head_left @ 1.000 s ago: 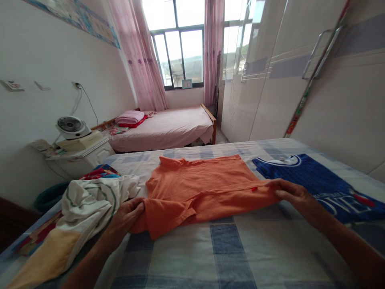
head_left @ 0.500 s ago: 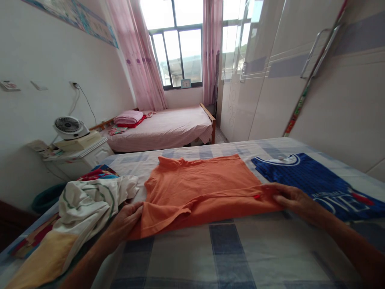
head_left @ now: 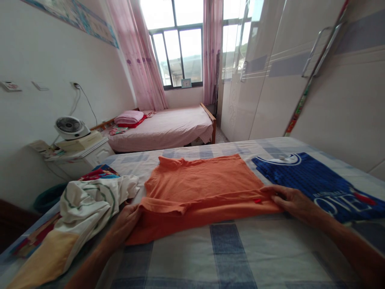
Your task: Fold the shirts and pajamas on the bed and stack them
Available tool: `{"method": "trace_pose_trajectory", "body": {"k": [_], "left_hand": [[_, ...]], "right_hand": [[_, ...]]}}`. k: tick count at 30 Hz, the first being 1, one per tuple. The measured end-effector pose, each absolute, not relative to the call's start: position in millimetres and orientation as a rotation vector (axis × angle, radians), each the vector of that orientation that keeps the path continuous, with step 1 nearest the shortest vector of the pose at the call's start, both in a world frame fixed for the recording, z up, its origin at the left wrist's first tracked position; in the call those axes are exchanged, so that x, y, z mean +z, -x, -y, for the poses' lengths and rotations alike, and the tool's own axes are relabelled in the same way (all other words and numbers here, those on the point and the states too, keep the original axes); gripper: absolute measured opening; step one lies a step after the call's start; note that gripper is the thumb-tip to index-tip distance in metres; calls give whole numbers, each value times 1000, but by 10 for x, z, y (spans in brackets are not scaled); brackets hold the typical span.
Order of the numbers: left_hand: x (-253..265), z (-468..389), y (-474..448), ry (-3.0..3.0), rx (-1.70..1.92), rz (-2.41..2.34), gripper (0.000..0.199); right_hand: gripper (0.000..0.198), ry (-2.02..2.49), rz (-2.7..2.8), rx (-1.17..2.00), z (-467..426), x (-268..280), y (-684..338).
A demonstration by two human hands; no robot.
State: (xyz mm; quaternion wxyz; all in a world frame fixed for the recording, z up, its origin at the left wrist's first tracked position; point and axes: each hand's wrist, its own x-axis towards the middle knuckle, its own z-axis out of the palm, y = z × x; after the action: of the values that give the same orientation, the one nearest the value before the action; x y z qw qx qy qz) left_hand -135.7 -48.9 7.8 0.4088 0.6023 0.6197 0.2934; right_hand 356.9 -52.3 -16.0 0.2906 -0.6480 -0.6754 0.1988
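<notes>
An orange shirt (head_left: 207, 176) lies sideways across the checked bed, its near side folded over in a long strip. My left hand (head_left: 128, 218) pinches the shirt's near left corner, where a sleeve lies folded back. At the other end, my right hand (head_left: 287, 198) grips the near right corner, thumb on top, close to a small red mark on the cloth. Right of the shirt lies a folded blue shirt (head_left: 325, 184) with white lettering. A crumpled white and yellow garment (head_left: 90, 200) rests beside my left forearm.
The bed I work on has a blue and white checked sheet (head_left: 192, 257). Beyond it stands a pink-covered bed (head_left: 168, 130) below the window. A white fan (head_left: 72, 127) sits on the left cabinet (head_left: 87, 158); a tall glossy wardrobe (head_left: 264, 80) lines the right.
The sleeve flap at the left end has been drawn back and lies flatter and shorter. Both hands keep hold of the corners and have barely moved.
</notes>
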Motion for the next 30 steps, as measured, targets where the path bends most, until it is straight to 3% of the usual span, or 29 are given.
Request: {"method": "trace_pose_trajectory", "body": {"k": [11, 15, 18, 23, 28, 30], "left_hand": [[-38, 445, 1340, -1804, 768, -1782, 49], [203, 571, 1292, -2127, 728, -1915, 25], [383, 710, 1187, -2265, 470, -1632, 30], [327, 788, 981, -2308, 388, -1180, 24], [100, 669, 940, -2426, 764, -1380, 38], [47, 642, 960, -2469, 827, -1483, 35]], "right_hand": [[38, 1750, 1933, 541, 511, -183, -3589], [39, 1741, 1959, 93, 520, -162, -3553], [36, 1623, 1970, -158, 543, -107, -3415], [27, 1417, 2232, 131, 578, -141, -3047], [26, 1416, 2235, 106, 530, -280, -2955], [26, 1436, 2248, 156, 506, -258, -2975]]}}
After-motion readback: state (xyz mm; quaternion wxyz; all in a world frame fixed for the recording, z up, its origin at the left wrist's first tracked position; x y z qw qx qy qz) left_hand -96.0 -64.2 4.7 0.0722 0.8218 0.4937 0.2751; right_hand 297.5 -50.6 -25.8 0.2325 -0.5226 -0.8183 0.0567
